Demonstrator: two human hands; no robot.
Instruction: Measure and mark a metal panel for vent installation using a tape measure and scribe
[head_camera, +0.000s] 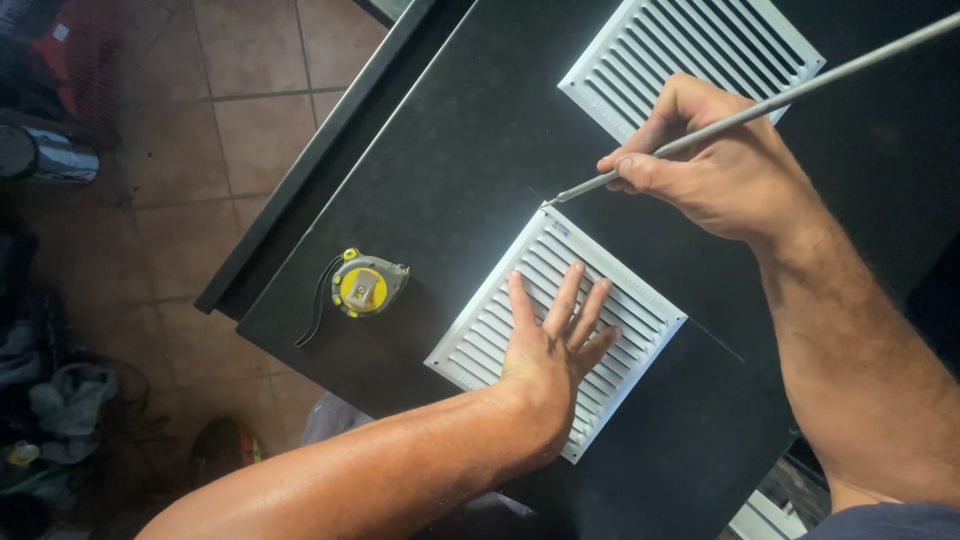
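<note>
Lying under left hand (555, 340): vent grille (610, 290).

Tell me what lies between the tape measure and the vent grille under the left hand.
Head view: only bare black panel lies between the tape measure and the vent grille pressed by the left hand.

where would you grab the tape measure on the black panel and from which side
Grip the tape measure across its grey case, pinching the two narrow edges from above. It lies flat, yellow face up, clear of the left hand on the white vent grille; avoid the black strap trailing lower left.
</note>
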